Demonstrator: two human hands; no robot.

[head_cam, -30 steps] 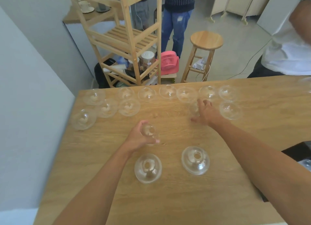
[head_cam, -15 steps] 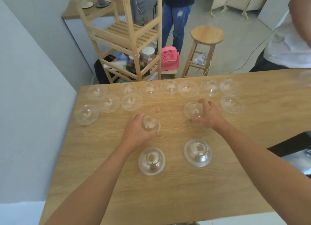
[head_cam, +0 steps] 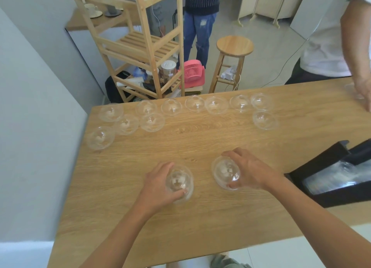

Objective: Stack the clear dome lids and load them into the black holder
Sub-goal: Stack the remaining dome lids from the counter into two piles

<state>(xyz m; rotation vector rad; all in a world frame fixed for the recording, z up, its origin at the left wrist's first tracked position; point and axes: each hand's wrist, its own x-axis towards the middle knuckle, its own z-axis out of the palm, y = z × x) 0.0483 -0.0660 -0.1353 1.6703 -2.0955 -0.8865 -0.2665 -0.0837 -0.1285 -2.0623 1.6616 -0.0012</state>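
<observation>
My left hand (head_cam: 158, 187) grips a clear dome lid (head_cam: 179, 182) that sits over another lid near the table's front. My right hand (head_cam: 251, 170) grips a second clear dome lid (head_cam: 225, 172), also down over a lid, just right of the first. Several more clear dome lids (head_cam: 194, 104) lie in a loose row along the table's far edge, with one apart (head_cam: 264, 120) at the right. The black holder (head_cam: 329, 179) lies at the right edge with clear lids inside it.
The wooden table (head_cam: 200, 223) has a grey wall on its left. A person in a white shirt stands at the far right, a hand (head_cam: 361, 89) on the tabletop. Behind the table stand a wooden shelf (head_cam: 140, 47), a stool (head_cam: 233, 47) and another person.
Both my hands came back toward me, each with a dome lid, and set them down over the two lids that lay near the front. The camera tilted; the black holder shows more.
</observation>
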